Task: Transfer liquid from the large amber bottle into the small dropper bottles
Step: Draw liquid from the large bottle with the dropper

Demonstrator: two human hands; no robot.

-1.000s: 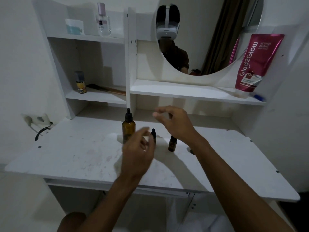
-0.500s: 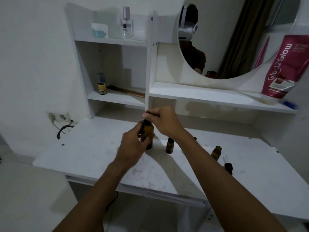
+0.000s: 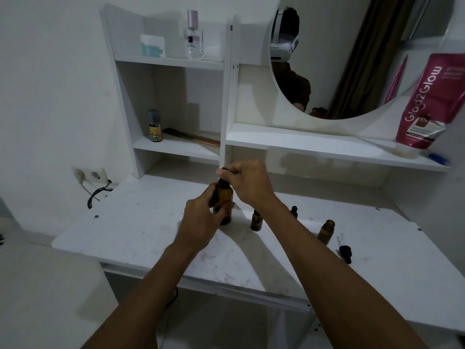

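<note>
Status: early stage. The large amber bottle (image 3: 224,201) stands at table (image 3: 130,230) centre. The left hand (image 3: 201,220) wraps its body; the right hand (image 3: 247,183) fingers pinch its dropper cap (image 3: 224,172), apparently unseated. No liquid transferred yet. One small dropper bottle (image 3: 326,230) at 3 o'clock stands uncapped, its dropper (image 3: 344,250) alongside. The shelf edge overhangs closely at 12 o'clock; open table at 9 o'clock.
</note>
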